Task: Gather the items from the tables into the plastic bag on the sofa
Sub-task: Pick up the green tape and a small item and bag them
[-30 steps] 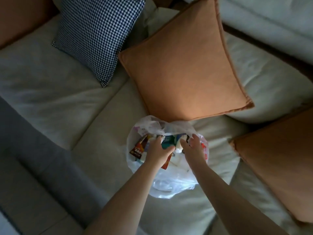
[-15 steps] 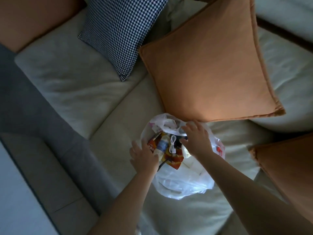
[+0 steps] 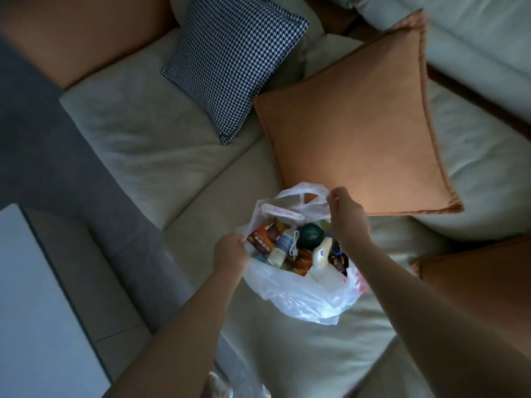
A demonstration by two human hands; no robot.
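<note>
A white plastic bag [image 3: 301, 300] lies on the pale sofa seat [image 3: 201, 214], its mouth pulled wide. Inside I see a small white bottle [image 3: 280, 248], a dark green round thing [image 3: 310, 236], a coiled white cable [image 3: 293, 245], a red-orange packet [image 3: 260, 238] and another pale bottle [image 3: 321, 255]. My left hand [image 3: 230, 252] grips the bag's left rim. My right hand [image 3: 346, 214] pinches the bag's far handle [image 3: 304, 201] at its right end.
A large orange cushion [image 3: 353, 133] leans just behind the bag. A houndstooth cushion [image 3: 232, 70] lies further back left. Another orange cushion [image 3: 482, 282] sits at the right. A grey rug [image 3: 57, 168] and a pale table corner [image 3: 34, 311] are at the left.
Both hands came out of the bag and moved apart, left to the near rim, right to the far handle. The bag's mouth is now wider and the contents show more.
</note>
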